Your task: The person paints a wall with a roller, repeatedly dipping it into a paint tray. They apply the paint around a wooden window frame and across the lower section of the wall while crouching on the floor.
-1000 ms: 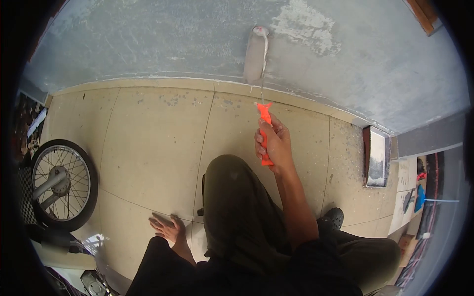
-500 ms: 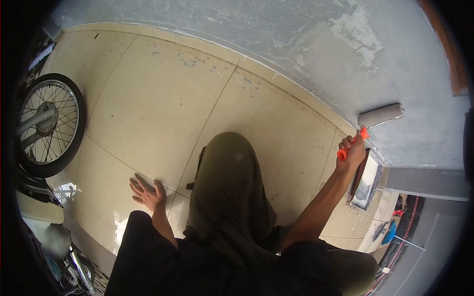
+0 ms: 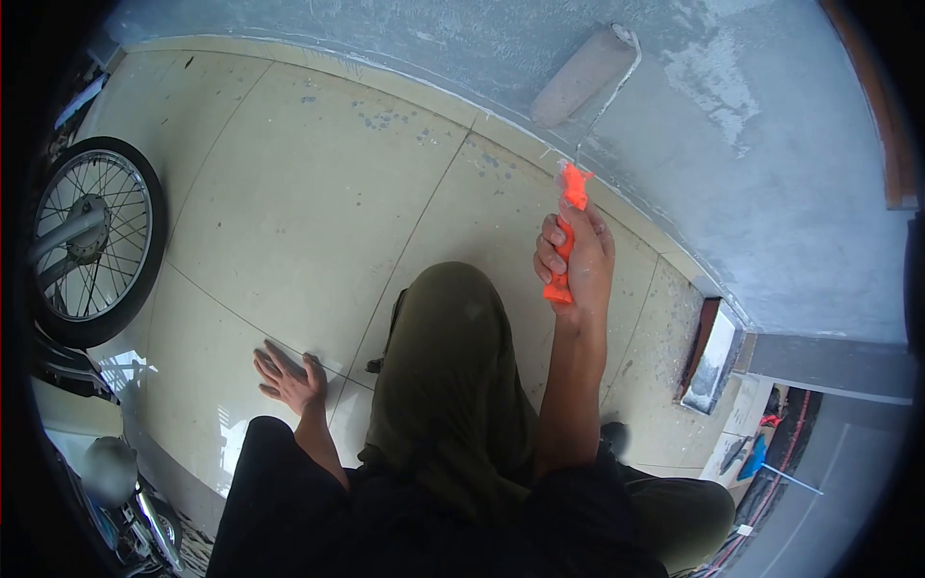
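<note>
My right hand (image 3: 581, 252) is wrapped round the orange handle of a paint roller (image 3: 583, 85). The roller's grey sleeve lies against the lower part of the grey wall (image 3: 482, 53), just above the pale skirting. Its wire frame bends round the sleeve's right end. Down on the tiled floor (image 3: 289, 183), my left hand (image 3: 291, 379) rests with its fingers spread, holding nothing. Between the two arms is my bent knee in dark green trousers.
A motorcycle wheel (image 3: 99, 241) stands at the left, with more of the motorcycle below it. Right of my knee, a paint tray (image 3: 711, 356) sits near the wall's foot. Brown wood trim (image 3: 872, 106) edges the wall at upper right. Paint spots dot the floor.
My right hand has carried the roller left and farther up along the wall, away from the corner near the tray. My left hand has stayed in place on the floor.
</note>
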The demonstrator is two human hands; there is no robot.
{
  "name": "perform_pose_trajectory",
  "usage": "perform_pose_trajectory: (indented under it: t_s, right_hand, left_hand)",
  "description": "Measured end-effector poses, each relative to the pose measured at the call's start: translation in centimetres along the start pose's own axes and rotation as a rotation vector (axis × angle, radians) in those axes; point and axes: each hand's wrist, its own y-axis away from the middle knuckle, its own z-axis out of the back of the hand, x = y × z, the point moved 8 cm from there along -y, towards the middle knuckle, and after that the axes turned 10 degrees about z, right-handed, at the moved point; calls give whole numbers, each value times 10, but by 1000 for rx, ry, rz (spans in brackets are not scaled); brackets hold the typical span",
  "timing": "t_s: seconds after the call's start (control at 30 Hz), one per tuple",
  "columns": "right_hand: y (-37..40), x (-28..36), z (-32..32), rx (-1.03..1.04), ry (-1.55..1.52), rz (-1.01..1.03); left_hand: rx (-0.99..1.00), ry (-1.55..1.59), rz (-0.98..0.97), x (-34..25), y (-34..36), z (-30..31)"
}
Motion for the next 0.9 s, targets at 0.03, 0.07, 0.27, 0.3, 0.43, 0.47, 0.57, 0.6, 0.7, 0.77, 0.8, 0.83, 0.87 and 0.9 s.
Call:
perform_pose_trajectory:
  t_s: [0.03, 0.07, 0.27, 0.3, 0.43, 0.47, 0.57, 0.6, 0.7, 0.77, 0.8, 0.83, 0.87, 0.9]
  right_hand:
    - [2, 6, 4, -5, -1, 13]
    - [5, 13, 10, -11, 0, 27]
    - [30, 56, 104, -242, 62, 143]
    - [31, 63, 121, -269, 69, 174]
    - [23, 107, 184, -495, 175, 164]
    - [17, 116, 204, -531, 155, 117]
    - [-3, 164, 281, -662, 91, 154]
    - [-16, 184, 319, -692, 88, 153]
    - [-6, 236, 344, -766, 306, 68]
    - [6, 243, 358, -743, 332, -4]
    - [19, 239, 354, -709, 312, -28]
    - [28, 235, 344, -685, 376, -44]
    - [33, 228, 327, -665, 437, -69]
    - [36, 228, 301, -658, 452, -68]
  left_hand:
    - [-3, -5, -5, 0, -1, -1]
    - [-3, -10, -10, 1, -1, -1]
    - [-32, -3, -33, 4, 0, -2]
    - [-38, 14, -40, 3, 1, 0]
    - [-66, -5, -80, 10, -1, -9]
    - [-64, -13, -84, 10, -1, -10]
    - [-98, -7, -102, 9, -1, -8]
    - [-108, -14, -106, 11, 0, -7]
    - [-192, -71, -120, 11, 0, -11]
    - [-253, -71, -138, 6, 5, 1]
    - [-274, -7, -140, 6, 6, 3]
    - [-301, 17, -144, 9, 9, 9]
    - [-316, 26, -149, 5, 10, 11]
    - [-338, 33, -154, 3, 12, 14]
